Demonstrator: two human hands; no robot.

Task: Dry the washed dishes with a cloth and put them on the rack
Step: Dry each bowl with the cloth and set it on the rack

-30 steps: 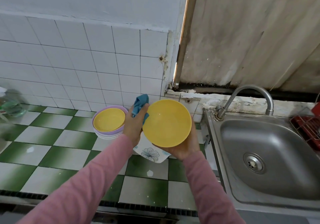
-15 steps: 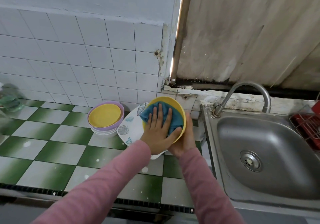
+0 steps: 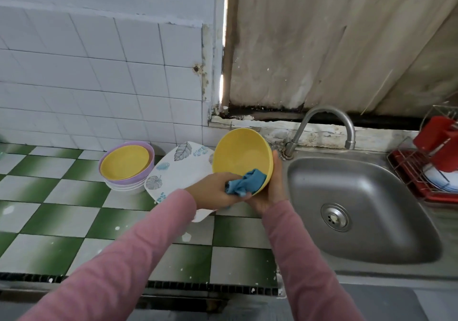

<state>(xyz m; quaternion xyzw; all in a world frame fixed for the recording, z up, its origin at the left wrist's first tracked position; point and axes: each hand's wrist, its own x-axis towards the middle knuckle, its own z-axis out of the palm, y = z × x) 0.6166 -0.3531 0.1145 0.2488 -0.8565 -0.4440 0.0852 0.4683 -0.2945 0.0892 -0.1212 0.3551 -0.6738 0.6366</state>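
A yellow bowl (image 3: 241,156) is tilted toward me above the counter, just left of the sink. My right hand (image 3: 271,189) holds it from behind and below, fingers along its right rim. My left hand (image 3: 214,191) grips a bunched blue cloth (image 3: 246,182) against the bowl's lower inside edge. A stack of bowls (image 3: 126,165), yellow on top of purple and white ones, stands on the counter to the left. A white leaf-patterned plate (image 3: 173,169) lies between the stack and my hands. The red dish rack (image 3: 421,172) sits at the far right, holding a white dish.
A steel sink (image 3: 359,209) with a curved tap (image 3: 327,127) lies right of my hands. The counter (image 3: 62,211) is green-and-white checked tile, with a white tiled wall behind. A red holder (image 3: 443,144) stands in the rack.
The cloth went from flat across the bowl's inside under my spread left hand to bunched at the lower rim in my gripping fingers. The bowl's inside now shows mostly uncovered.
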